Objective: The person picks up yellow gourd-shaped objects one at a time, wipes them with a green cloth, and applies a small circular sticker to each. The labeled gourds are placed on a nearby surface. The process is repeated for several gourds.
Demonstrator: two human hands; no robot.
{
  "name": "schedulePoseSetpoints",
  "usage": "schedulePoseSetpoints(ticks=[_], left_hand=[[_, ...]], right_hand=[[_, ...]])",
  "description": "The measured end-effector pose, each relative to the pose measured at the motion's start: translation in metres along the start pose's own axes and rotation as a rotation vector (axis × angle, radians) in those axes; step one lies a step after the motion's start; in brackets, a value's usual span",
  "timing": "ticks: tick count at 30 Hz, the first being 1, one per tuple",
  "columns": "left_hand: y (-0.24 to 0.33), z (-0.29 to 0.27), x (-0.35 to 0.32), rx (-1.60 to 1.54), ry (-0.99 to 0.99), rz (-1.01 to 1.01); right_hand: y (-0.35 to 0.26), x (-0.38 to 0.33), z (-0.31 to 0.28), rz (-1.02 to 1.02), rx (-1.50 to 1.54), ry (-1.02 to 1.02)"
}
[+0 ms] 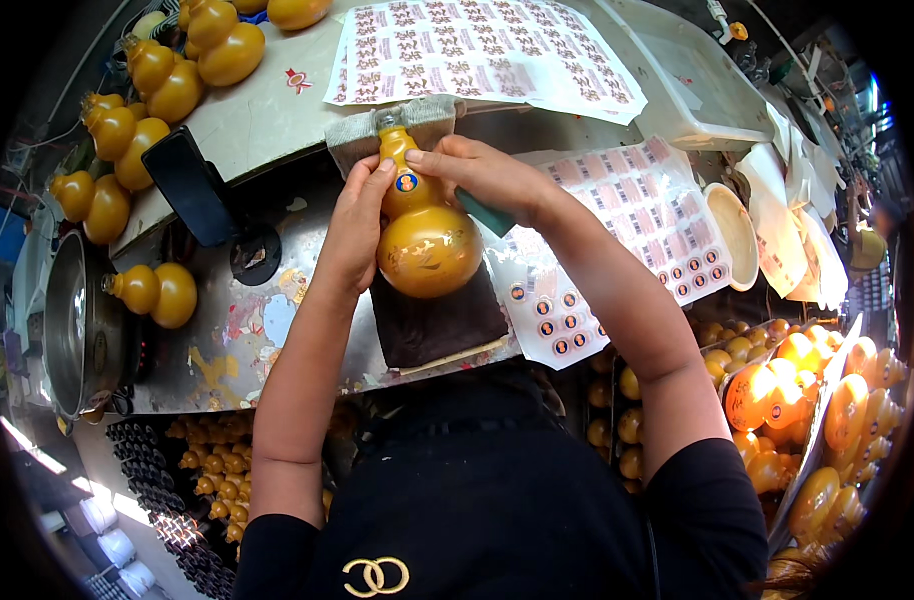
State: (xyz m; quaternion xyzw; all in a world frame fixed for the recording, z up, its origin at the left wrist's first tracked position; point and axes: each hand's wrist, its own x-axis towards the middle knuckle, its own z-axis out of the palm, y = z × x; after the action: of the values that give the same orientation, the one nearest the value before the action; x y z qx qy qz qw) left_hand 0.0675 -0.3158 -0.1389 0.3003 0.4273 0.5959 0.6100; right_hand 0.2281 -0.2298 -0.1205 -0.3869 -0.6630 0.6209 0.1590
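Note:
A gold gourd-shaped bottle [428,245] lies on a dark cloth pad [439,322] on the metal worktable [237,345], neck pointing away from me. My left hand [358,225] cups its left side and neck. My right hand [480,178] presses a thumb beside a small round orange-and-blue sticker [407,183] on the upper bulb, and also holds a teal tool [483,212] against the palm. The bottle's neck rests against a grey folded cloth [392,125].
Several gold gourd bottles [147,95] lie at the left and back. Sheets of labels [477,50] and round stickers [617,230] cover the right. A metal pot [77,325] sits left, a black phone [189,185] leans nearby, and crates of bottles [807,400] stand lower right.

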Motion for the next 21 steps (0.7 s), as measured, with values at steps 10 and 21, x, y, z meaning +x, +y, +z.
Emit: schedulePoseSetpoints(ticks=[10, 21], left_hand=[[-0.014, -0.011, -0.002, 0.157, -0.084, 0.127], [-0.009, -0.019, -0.005, 0.148, -0.138, 0.074]], right_hand=[[0.012, -0.005, 0.002, -0.091, -0.102, -0.006], [0.021, -0.006, 0.001, -0.106, 0.254, -0.041]])
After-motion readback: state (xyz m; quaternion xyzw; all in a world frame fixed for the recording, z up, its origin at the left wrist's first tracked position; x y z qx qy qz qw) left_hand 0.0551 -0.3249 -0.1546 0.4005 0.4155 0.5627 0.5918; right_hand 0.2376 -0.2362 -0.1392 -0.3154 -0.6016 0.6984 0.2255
